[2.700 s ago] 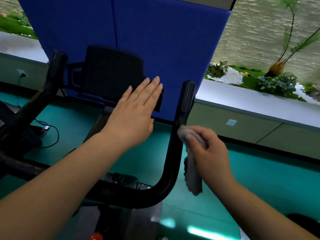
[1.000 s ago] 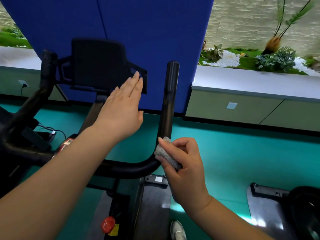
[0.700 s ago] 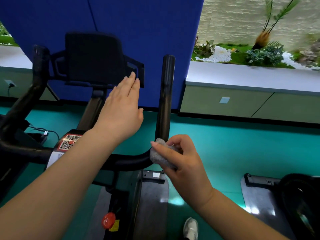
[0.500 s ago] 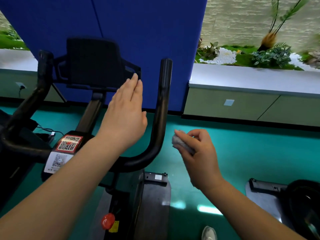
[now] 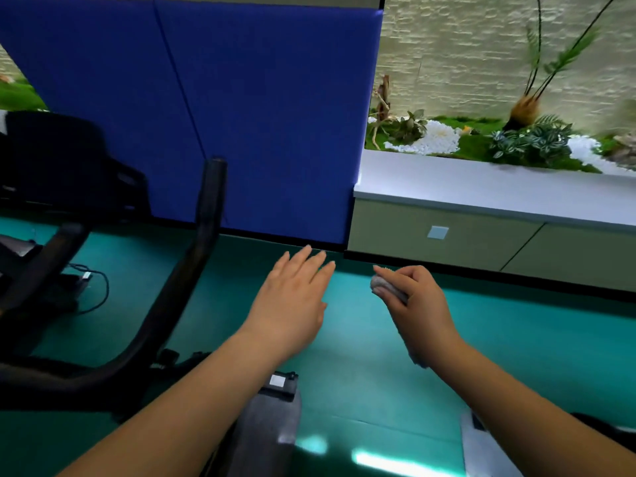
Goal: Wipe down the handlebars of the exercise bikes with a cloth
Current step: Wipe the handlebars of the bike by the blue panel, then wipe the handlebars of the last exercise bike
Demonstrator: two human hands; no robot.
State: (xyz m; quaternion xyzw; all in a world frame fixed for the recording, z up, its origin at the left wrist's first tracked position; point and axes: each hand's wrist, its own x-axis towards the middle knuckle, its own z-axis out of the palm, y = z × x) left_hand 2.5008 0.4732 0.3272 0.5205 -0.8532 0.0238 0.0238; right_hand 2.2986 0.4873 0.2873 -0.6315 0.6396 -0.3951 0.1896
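Presently, listed by size, places given from the two hands:

- Blue partition panel [image 5: 241, 108]: upright, beyond both hands; it cuts off whatever stands behind it.
- Teal floor [image 5: 361, 339]: beneath both hands, with glare patches nearer the viewer.
- White ledge [image 5: 481, 187]: beyond the right hand, carrying a planted strip with pebbles and greenery; its far right is smeared by motion.
- Exercise bike [image 5: 51, 339]: left of the left hand, dark and largely cut by the picture's left edge; its console shows only as a black mass.
- Handlebar [image 5: 203, 232]: a black curved bar rising to a capped end, left of the left hand and well apart from both hands. Nothing touches it.
- Second machine [image 5: 585, 421]: below the right forearm, only a dark rim and a pale base visible; probably another bike, though that cannot be confirmed.
- Left hand [image 5: 292, 301]: relaxed, fingers straight and together, holding nothing, hovering over the floor, likely kept free to steady the next bar.
- Right hand [image 5: 413, 304]: fingers curled, grasping the cloth.
- Cloth [image 5: 387, 290]: grey, bunched between thumb and fingers just right of the left hand, a pad presented forward as if ready for wiping; most of it is hidden by the palm, one tail showing below the wrist.
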